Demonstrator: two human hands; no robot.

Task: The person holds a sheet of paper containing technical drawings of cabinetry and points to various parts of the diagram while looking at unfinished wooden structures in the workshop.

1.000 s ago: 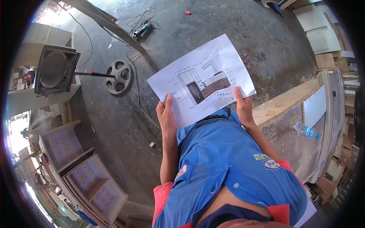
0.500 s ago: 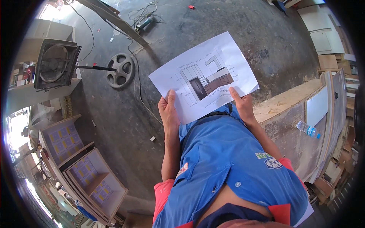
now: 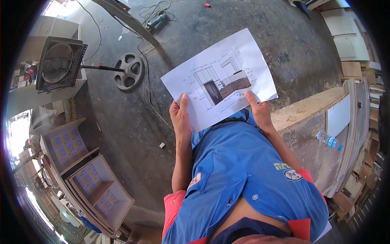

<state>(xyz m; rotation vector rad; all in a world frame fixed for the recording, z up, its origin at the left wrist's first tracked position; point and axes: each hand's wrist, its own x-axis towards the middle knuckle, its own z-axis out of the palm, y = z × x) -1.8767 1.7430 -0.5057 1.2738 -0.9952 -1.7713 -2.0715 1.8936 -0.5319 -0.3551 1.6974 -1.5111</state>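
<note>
A white paper sheet [image 3: 207, 69], printed with a drawing of kitchen cabinets and dimension lines, is held out in front of my blue-clad body. My left hand [image 3: 179, 116] grips its lower left corner, thumb on top and fingers tucked behind. On the right, my right hand [image 3: 260, 112] pinches the lower edge of the same sheet with the thumb over the printed side. Beyond my right forearm a clear plastic bottle with a blue cap [image 3: 329, 140] lies on a worn wooden surface [image 3: 304, 105].
A standing fan [image 3: 59, 65] has a spoked round base [image 3: 128, 71] on the concrete floor [image 3: 284, 36]. A power tool [image 3: 156, 22], cables and a slanted beam [image 3: 134, 26] lie farther ahead. Open wooden cabinets [image 3: 97, 191] stand at left, with stacked boards [image 3: 343, 32] at right.
The sheet and both hands have shifted slightly up the picture. My right thumb has moved leftward along the paper. The surroundings appear shifted a little as the view tilts.
</note>
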